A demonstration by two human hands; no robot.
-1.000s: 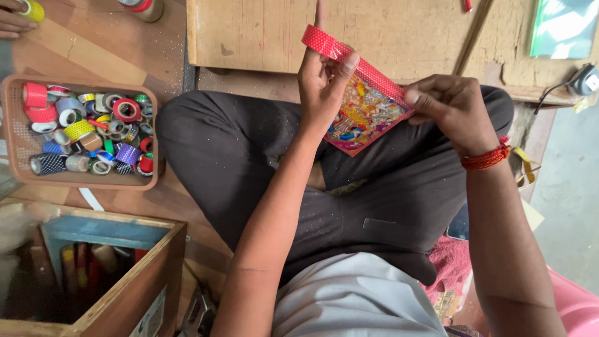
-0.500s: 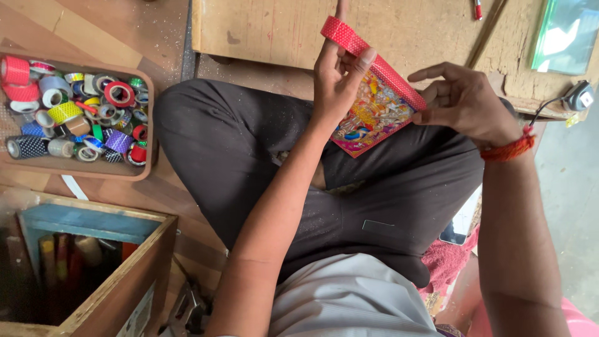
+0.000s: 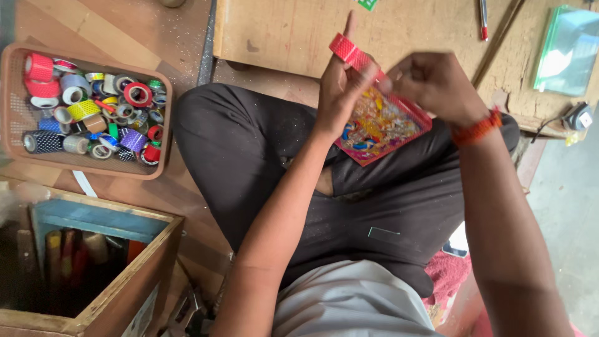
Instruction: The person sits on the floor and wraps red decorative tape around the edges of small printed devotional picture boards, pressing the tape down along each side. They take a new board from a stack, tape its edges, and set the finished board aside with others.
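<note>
Head view, left hand (image 3: 340,93), glossy red tape strip (image 3: 352,56)

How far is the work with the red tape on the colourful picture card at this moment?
Done: red tape already lines the upper right edge of the colourful card. In hand: the left hand holds a loose red tape strip over its raised finger, and the right hand pinches near the card's top. Left: the card's lower edges show no such strip yet. Spare rolls sit in the basket.
</note>
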